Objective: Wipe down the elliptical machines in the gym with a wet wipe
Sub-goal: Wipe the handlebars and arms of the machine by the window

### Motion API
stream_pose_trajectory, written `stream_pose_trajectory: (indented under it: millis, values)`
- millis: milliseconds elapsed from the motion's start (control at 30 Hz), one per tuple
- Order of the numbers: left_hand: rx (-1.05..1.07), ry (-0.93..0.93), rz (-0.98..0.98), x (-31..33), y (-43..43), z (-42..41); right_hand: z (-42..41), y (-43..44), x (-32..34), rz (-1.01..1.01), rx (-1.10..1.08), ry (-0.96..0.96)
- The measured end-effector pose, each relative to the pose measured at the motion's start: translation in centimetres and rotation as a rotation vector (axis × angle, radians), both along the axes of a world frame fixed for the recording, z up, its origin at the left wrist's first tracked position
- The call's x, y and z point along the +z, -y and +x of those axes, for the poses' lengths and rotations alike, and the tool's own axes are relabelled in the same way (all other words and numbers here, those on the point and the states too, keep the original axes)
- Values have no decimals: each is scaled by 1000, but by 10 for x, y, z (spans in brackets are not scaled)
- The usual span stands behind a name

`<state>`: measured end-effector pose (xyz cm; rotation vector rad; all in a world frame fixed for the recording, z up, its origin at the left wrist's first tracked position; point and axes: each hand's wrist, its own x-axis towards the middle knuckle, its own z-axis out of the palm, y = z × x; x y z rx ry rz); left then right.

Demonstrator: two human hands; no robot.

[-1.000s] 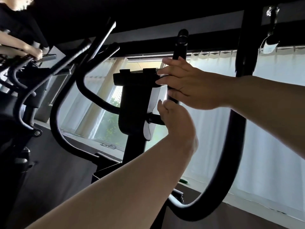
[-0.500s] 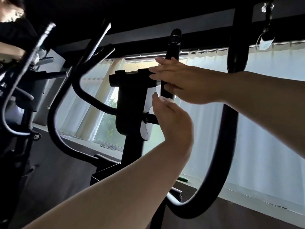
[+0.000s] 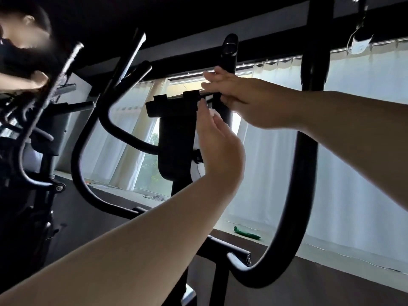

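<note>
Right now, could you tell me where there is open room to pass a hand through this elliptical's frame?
Two open gaps: between the left curved handlebar and the console, and between the upright post and the right curved handlebar. It is crowded at the console's top right corner, where the left hand and right hand sit close.

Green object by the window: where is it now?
In the head view the green object lies low and right of centre, at the foot of the white curtain, between the left forearm and the curved black handlebar.
</note>
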<state>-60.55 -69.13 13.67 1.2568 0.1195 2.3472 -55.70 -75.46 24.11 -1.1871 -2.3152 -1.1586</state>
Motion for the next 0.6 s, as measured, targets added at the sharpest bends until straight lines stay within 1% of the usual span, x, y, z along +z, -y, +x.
stream_pose_trajectory:
  millis: [33,100,133,167,200,233,300,367,433,533,600]
  values:
    - [26,-15,41,3,-2,-4,0,-2,-2,1,17,-21]
    - [1,-44,128,3,-7,-8,-2,-5,-8,-4,42,-70]
    - [60,-62,152,-1,-12,-10,-4,-7,-12,-5,59,-109]
    - [164,-83,168,-6,-15,-11,-6,-8,-15,2,81,-168]
    - [274,-119,194,-11,-21,-12,-8,-9,-19,21,106,-246]
    - [336,-174,209,-17,-28,-12,-10,-9,-24,49,134,-341]
    - [328,-294,220,-19,-32,-18,-12,-8,-37,103,207,-540]
    - [293,-324,228,-8,-29,-31,-14,-8,-54,65,270,-694]
    - [307,-303,290,17,-24,-44,-16,-11,-68,5,277,-762]
    - [530,-424,357,47,-21,-54,-19,-15,-73,-77,295,-891]
    - [625,-503,407,46,-29,-55,-20,-13,-76,-79,328,-957]
